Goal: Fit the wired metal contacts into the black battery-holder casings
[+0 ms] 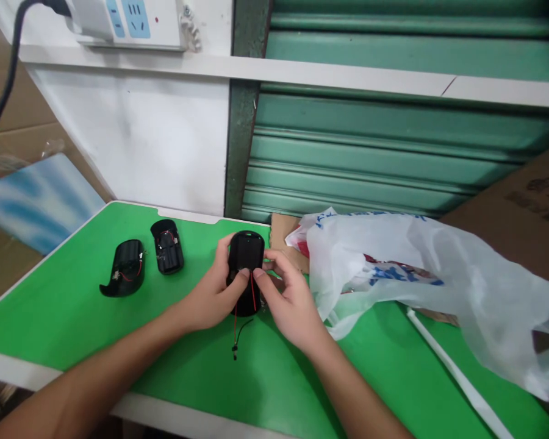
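Between both hands sits a black plastic housing (247, 249), long and rounded, with a slot near its far end. My left hand (222, 283) grips its left side, thumb pressed onto the middle. On the other side my right hand (290, 296) holds the right edge, its thumb beside the left one near a red wire (254, 291). From the near end a red and black lead with a small black part (235, 349) hangs over the table. Two similar black housings with red wires lie to the left, one tilted (128, 268) and one upright (168, 247).
The green table (187, 378) has a white edge. A white plastic bag (384, 262) with printed items covers the right side, over cardboard (281, 235). A white strip (457, 372) lies at the right. Behind stand a green shutter (348, 140) and a power socket strip (137, 21).
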`<state>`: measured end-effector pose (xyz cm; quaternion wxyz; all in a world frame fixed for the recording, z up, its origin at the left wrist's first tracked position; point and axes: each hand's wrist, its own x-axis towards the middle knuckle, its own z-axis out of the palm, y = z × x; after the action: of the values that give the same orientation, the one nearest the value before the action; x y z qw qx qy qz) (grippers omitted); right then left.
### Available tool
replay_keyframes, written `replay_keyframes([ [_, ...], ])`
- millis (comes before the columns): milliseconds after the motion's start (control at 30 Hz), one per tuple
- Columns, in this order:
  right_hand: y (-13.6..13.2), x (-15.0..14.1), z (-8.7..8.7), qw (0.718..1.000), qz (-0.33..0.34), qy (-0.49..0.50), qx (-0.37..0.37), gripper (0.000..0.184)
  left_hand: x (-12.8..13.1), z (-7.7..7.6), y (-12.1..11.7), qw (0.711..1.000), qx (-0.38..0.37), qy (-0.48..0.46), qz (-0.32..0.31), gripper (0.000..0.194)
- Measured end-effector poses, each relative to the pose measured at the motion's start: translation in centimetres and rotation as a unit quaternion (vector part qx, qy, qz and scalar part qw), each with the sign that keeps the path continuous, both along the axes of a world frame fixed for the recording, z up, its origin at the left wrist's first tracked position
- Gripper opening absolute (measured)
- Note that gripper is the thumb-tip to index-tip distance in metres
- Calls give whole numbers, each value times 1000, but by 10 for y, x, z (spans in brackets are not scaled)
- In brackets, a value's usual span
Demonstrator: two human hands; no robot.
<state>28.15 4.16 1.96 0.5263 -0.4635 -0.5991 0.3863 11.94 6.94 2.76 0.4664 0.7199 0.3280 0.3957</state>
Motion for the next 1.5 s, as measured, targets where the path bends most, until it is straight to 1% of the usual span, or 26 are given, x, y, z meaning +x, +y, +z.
replay_keyframes([
  [100,0,0,-1,999,-15,-30,27,15,0,1,0,1000,14,7,5,48],
  [200,-1,-1,0,997,-25,-49,50,14,0,2,-2,1000,12,6,6,47],
  [333,-3,-2,0,997,-28,-51,52,12,0,4,-4,1000,5,0,11,43],
  [433,-2,-2,-2,999,-20,-21,27,14,-3,4,-2,999,-33,-16,8,50],
  [567,2,3,-4,998,3,49,-45,25,-8,5,4,989,-130,-61,-40,66],
  [667,2,5,-5,995,-5,72,-64,33,-9,7,6,983,-156,-72,-62,68],
  [867,0,3,-5,997,-26,51,-44,34,-6,10,2,983,-151,-73,-72,67],
  [1100,0,1,-2,999,-21,42,-26,28,-7,10,2,987,-138,-60,-63,66],
  [1267,0,1,-2,999,-12,46,-22,26,-5,9,4,991,-103,-57,-56,62],
  [1400,0,1,-3,999,-6,31,-34,27,-7,7,5,997,-60,-32,-37,57],
  [1500,0,0,-4,1000,-16,13,-21,25,-7,5,5,999,-42,-11,-25,54],
])
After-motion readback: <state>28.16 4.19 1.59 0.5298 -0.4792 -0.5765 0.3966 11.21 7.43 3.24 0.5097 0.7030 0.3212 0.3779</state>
